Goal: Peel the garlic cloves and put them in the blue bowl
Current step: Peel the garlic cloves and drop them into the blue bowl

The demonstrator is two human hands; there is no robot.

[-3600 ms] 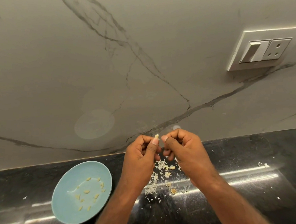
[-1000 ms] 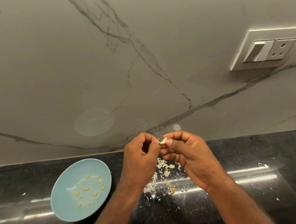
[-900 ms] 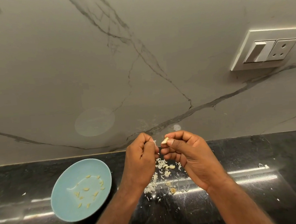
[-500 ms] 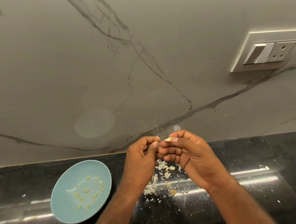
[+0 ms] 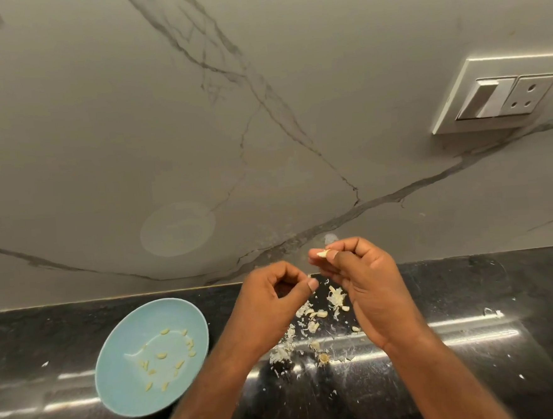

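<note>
My right hand (image 5: 368,281) pinches a small pale garlic clove (image 5: 321,254) between thumb and forefinger, raised above the black counter. My left hand (image 5: 268,304) is just left of it and a little lower, its fingers curled with thumb near forefinger; I see nothing held in it. The blue bowl (image 5: 123,383) sits on the counter to the left, with several peeled cloves (image 5: 167,357) inside. Under and between my hands lies a scatter of garlic skins and cloves (image 5: 318,317).
The black counter (image 5: 475,359) runs along a grey marble-patterned wall. A white switch and socket plate (image 5: 502,95) is mounted on the wall at the upper right. Small skin flecks (image 5: 491,312) lie on the counter to the right.
My hands have come apart: the left has moved down and left away from the clove, while the right has kept the clove and lifted slightly.
</note>
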